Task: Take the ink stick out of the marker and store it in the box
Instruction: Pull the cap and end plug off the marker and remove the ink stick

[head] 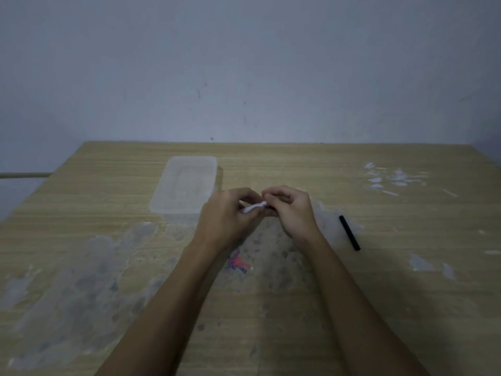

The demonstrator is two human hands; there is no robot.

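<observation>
Hands meet at the centre of the frame: the left hand [227, 213] is closed round a white marker [253, 207], and the right hand [290, 207] is pinched shut at its right end, where something dark is barely seen. Whether that is the ink stick cannot be told. A light, soft, ink-laden stick is to be expected, best pinched gently near its exposed end. The clear plastic box [187, 183] is seen left of centre, and a black tube [349, 232] lies at right on the surface [298, 308].

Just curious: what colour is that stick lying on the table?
Black stick, seen clearest in the head view.
</observation>
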